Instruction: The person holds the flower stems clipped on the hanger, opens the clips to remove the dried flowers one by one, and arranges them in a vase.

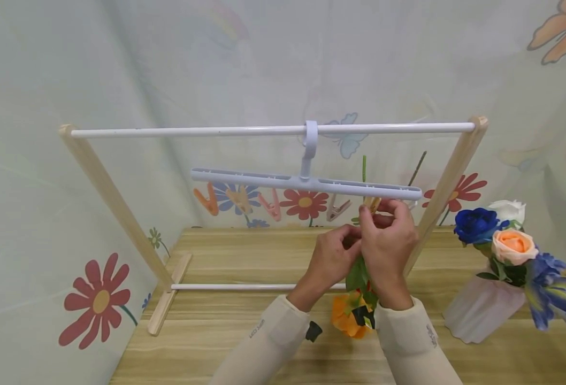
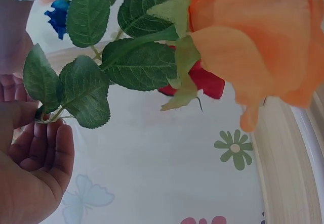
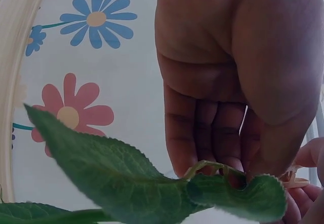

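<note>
My left hand [image 1: 333,256] pinches the leafy stem of an orange artificial rose [image 2: 253,42], its bloom hanging downward. In the left wrist view, the thumb and fingertips meet at the stem beside the green leaves [image 2: 86,90]. My right hand [image 1: 390,240] grips a yellow clothespin [image 1: 372,203] below the right part of the pale blue hanger [image 1: 264,178]. A green stem [image 1: 364,167] rises behind the hanger above that clothespin. Part of a red flower [image 2: 210,80] shows behind the orange rose; how it is held is hidden.
The hanger hooks over the white rod of a wooden rack [image 1: 167,132]. An orange clothespin [image 1: 207,199] and several others hang from it. A dark stem [image 1: 417,168] sticks up near its right end. A white vase [image 1: 484,307] holding several flowers stands on the right.
</note>
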The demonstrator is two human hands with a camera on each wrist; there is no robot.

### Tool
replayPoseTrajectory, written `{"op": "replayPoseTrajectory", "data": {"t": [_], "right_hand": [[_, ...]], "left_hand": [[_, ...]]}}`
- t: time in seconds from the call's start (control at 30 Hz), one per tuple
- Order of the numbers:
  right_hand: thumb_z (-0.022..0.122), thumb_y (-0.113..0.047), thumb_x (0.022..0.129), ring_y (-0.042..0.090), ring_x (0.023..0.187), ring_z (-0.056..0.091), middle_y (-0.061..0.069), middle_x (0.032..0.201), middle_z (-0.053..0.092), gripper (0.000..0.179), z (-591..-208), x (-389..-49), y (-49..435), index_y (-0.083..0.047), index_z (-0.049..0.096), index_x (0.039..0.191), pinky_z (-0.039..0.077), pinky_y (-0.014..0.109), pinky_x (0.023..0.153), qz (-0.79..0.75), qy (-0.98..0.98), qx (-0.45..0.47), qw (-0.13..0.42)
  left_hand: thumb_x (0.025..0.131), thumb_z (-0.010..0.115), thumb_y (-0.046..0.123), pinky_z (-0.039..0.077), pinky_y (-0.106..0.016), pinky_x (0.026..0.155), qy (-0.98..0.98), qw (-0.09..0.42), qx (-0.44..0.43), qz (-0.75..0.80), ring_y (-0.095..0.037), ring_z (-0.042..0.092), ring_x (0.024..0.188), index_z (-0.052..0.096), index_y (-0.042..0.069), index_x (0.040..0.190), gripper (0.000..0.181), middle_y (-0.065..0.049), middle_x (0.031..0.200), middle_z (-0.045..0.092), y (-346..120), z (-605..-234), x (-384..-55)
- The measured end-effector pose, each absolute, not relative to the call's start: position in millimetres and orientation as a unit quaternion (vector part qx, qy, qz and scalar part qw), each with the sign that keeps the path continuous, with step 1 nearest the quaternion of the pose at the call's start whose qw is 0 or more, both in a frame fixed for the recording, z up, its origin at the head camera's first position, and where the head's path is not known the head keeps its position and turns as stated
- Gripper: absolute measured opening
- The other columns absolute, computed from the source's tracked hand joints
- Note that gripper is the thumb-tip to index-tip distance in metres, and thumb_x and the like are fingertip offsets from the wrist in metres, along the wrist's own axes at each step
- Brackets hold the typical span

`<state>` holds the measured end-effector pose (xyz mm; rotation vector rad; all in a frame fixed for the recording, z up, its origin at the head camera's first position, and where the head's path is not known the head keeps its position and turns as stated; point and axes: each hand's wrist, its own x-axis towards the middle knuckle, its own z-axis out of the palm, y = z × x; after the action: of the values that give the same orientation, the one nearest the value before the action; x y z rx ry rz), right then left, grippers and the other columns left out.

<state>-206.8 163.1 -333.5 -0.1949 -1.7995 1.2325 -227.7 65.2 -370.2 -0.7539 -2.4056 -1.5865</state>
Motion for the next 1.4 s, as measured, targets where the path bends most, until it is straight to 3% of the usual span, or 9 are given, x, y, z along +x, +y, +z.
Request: {"op": "replayPoseTrajectory", "data": {"t": [0.57, 0.8, 0.9, 1.4], "right_hand": [[0.076, -0.019, 0.090, 0.029, 0.085, 0.077, 0.016, 0.103, 0.073, 0.032, -333, -207, 165, 0.003, 0.066, 0.112, 0.048, 0.002, 0.069, 0.498, -0.734, -0.079, 0.455], [0.078, -0.022, 0.088, -0.003, 0.075, 0.065, 0.012, 0.100, 0.071, 0.034, -331, -207, 167, 0.000, 0.064, 0.110, 0.048, 0.003, 0.066, 0.495, -0.745, -0.101, 0.436], [0.078, -0.022, 0.089, -0.011, 0.074, 0.059, 0.011, 0.102, 0.070, 0.034, -330, -207, 167, 0.000, 0.063, 0.111, 0.048, 0.004, 0.066, 0.494, -0.745, -0.098, 0.438], [0.077, -0.021, 0.090, 0.003, 0.078, 0.062, 0.013, 0.107, 0.070, 0.037, -331, -210, 167, 0.002, 0.062, 0.115, 0.047, 0.004, 0.066, 0.487, -0.745, -0.089, 0.446]], "left_hand": [[0.097, 0.069, 0.028, 0.054, -0.013, 0.068, -0.821, 0.078, -0.226, -0.518, -0.004, 0.064, 0.074, 0.074, 0.011, 0.103, 0.018, -0.002, 0.089, 0.075, 60, -371, -229], [0.097, 0.069, 0.025, 0.052, -0.015, 0.066, -0.830, 0.077, -0.219, -0.507, -0.005, 0.060, 0.072, 0.073, 0.014, 0.101, 0.012, 0.002, 0.086, 0.073, 53, -373, -229], [0.097, 0.070, 0.025, 0.052, -0.016, 0.067, -0.831, 0.078, -0.217, -0.506, -0.005, 0.060, 0.072, 0.073, 0.016, 0.101, 0.011, 0.003, 0.085, 0.073, 49, -376, -231], [0.097, 0.068, 0.021, 0.052, -0.018, 0.064, -0.850, 0.056, -0.244, -0.464, -0.006, 0.058, 0.069, 0.074, 0.013, 0.097, 0.010, 0.002, 0.081, 0.071, 22, -385, -224]]}}
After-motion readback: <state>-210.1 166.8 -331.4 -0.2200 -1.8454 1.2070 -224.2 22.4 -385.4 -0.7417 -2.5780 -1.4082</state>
